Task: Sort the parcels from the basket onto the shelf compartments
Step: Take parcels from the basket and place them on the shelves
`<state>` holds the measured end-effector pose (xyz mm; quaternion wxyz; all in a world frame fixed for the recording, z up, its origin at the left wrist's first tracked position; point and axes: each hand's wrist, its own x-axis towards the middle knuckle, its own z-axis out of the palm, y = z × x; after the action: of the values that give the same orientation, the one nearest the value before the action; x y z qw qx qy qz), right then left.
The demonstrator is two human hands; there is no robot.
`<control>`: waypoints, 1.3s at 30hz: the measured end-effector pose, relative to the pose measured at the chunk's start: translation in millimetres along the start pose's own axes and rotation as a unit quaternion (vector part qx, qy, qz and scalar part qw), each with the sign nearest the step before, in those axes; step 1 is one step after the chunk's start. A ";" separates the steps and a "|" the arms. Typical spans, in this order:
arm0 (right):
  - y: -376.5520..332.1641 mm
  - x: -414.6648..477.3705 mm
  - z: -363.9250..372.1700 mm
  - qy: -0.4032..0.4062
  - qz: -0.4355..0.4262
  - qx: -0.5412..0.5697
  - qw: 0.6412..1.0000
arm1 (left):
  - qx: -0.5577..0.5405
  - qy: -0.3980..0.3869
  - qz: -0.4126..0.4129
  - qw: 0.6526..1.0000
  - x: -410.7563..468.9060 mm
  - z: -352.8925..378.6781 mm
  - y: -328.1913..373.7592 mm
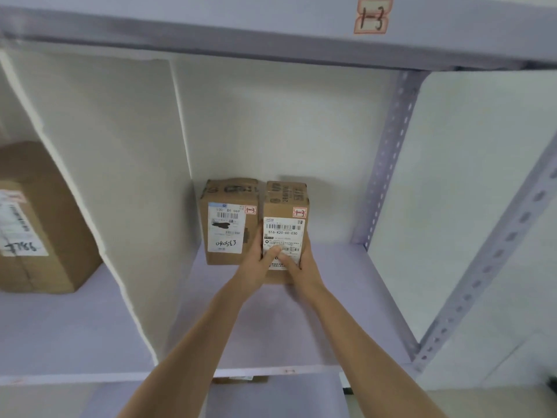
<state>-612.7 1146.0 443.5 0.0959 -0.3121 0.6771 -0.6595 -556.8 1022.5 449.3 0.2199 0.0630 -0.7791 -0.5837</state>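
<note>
In the shelf compartment [337, 282], parcel [284, 206] flush against box [224, 230], open room rightward.

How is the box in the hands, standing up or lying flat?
Standing up: the box is taller than wide, beside a second box on the shelf. The left hand and right hand grip its bottom.

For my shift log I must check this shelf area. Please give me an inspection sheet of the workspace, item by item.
Surface: lilac shelf board, under a 1-3 tag.
Job's things: left parcel and right parcel stand side by side, apparently touching; each bears a red 1-3 sticker.
Clutter: nothing seen.
Grippers: left hand and right hand grip the right parcel's sides, thumbs on its label.
Cables: nothing seen.
Surroundings: white divider, large box in the compartment beyond it, perforated upright on the right.
</note>
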 end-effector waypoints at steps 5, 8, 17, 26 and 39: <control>8.1 16.9 -2.7 -0.006 0.011 -0.007 1.000 | 0.006 0.038 -0.003 0.999 13.7 7.6 -5.0; 8.9 26.7 -1.6 -0.006 0.016 -0.005 1.000 | 0.019 0.073 -0.018 0.997 22.4 12.4 -9.4; 8.9 49.5 -6.4 -0.036 0.016 0.006 0.999 | -0.003 0.111 -0.069 0.991 38.8 19.0 -2.3; 13.7 58.5 -12.0 -0.050 0.019 0.032 0.998 | 0.049 0.155 -0.087 0.983 47.5 28.0 -4.2; 11.4 60.2 -16.2 -0.042 0.024 -0.035 0.998 | 0.054 0.146 -0.095 0.983 40.7 24.1 7.4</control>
<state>-672.2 1125.8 451.5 0.1289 -0.3266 0.7026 -0.6190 -602.2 1031.6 461.8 0.2715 0.2332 -0.7592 -0.5437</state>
